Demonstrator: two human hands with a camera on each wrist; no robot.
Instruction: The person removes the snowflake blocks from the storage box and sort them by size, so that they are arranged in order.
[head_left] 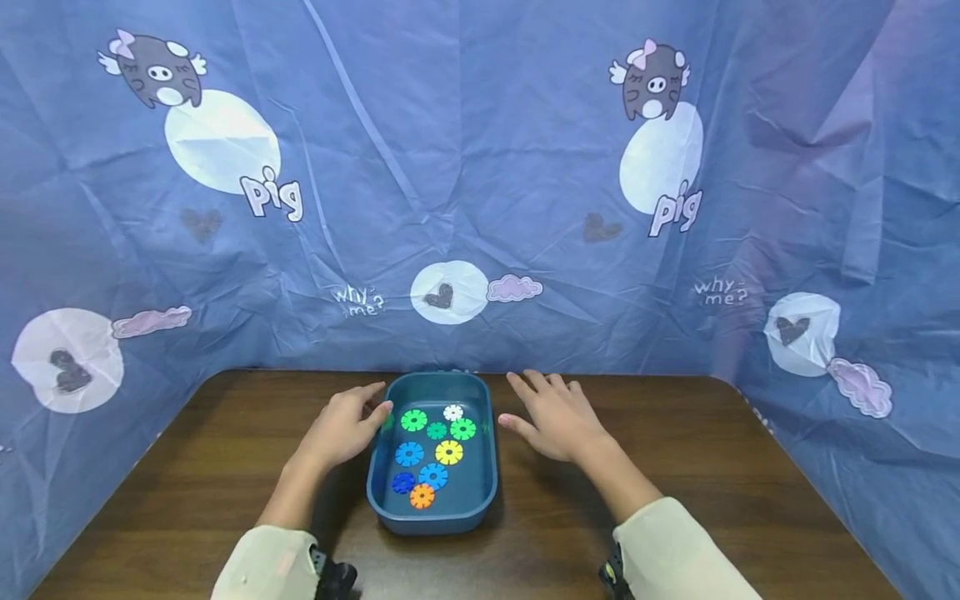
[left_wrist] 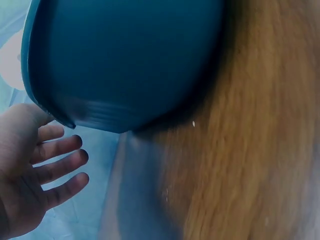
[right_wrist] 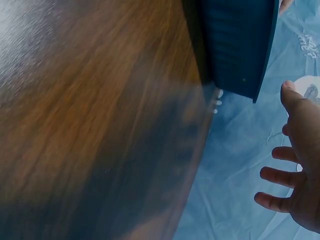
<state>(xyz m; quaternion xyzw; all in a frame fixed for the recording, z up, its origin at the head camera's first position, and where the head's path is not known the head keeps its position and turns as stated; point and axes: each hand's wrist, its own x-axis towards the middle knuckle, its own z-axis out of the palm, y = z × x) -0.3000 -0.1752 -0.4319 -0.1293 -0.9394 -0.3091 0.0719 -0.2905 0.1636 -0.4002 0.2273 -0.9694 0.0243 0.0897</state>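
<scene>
A dark teal rectangular bin (head_left: pixel 432 525) stands on the table in the head view. Loose plastic snowflake discs lie in it, among them a yellow disc (head_left: pixel 449 452), an orange disc (head_left: pixel 422 497), a white disc (head_left: pixel 453 412) and several blue and green ones. At the bin's left rim is my left hand (head_left: pixel 341 429), its thumb over the edge; in the left wrist view its other fingers (left_wrist: pixel 62 172) spread outside the wall. To the right of the bin, my right hand (head_left: pixel 558 417) hovers with fingers spread, apart from the wall and holding nothing.
The brown wooden table (head_left: pixel 675 450) extends to both sides of the bin. Its back edge meets a blue curtain (head_left: pixel 510 167) printed with pigs and hearts, which also hangs along the left and right sides.
</scene>
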